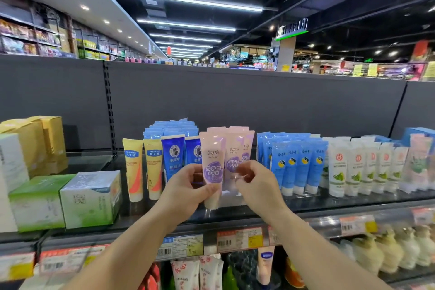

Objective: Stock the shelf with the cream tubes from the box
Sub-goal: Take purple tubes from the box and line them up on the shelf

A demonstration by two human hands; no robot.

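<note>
The left hand [188, 186] holds a pink cream tube [213, 167] upright, cap down, thumb across its purple label and fingers curled behind it, so the printed face looks outward as shoppers would see it. The tube's cap hangs just above the front edge of the top shelf [353, 202], in line with the gap between the dark blue tubes [173, 158] on one side and the light blue tubes [296, 167] on the other; that slot is evidently reserved for this product.

Right behind it stand more pink tubes [239, 148], already set in a row running toward the grey back panel [235, 96], which suggests the held tube is meant to take the front position.

The right hand [254, 179] reaches in beside them with fingers curled near the lower part of the standing tubes. It is probably steadying or straightening them, though motion blur there hides whether it actually pinches anything.

The supply box is not identifiable; green cartons [66, 200] sit toward the shelf's left end, and yellow Vaseline tubes [143, 167] stand between them and the blue ones.
</note>
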